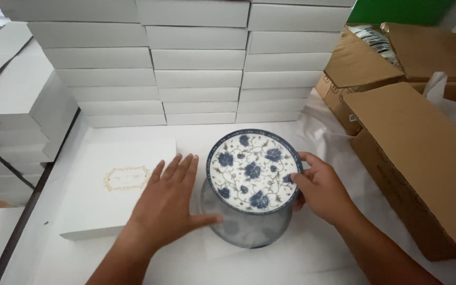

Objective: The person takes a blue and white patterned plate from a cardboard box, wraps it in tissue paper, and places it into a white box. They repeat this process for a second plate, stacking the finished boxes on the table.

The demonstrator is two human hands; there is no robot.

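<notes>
Pressed flat with spread fingers on the wrapped plate (246, 227), left hand (167, 203); right hand (320, 191) pinching the blue-flowered plate (253, 170) rim, best lowered level.

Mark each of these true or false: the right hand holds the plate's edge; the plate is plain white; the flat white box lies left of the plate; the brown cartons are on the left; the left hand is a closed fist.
1. The right hand holds the edge of the plate: true.
2. The plate is plain white: false, it has blue flowers and a blue rim.
3. The flat white box lies left of the plate: true.
4. The brown cartons are on the left: false, they stand on the right.
5. The left hand is a fist: false, its fingers are spread flat.
</notes>
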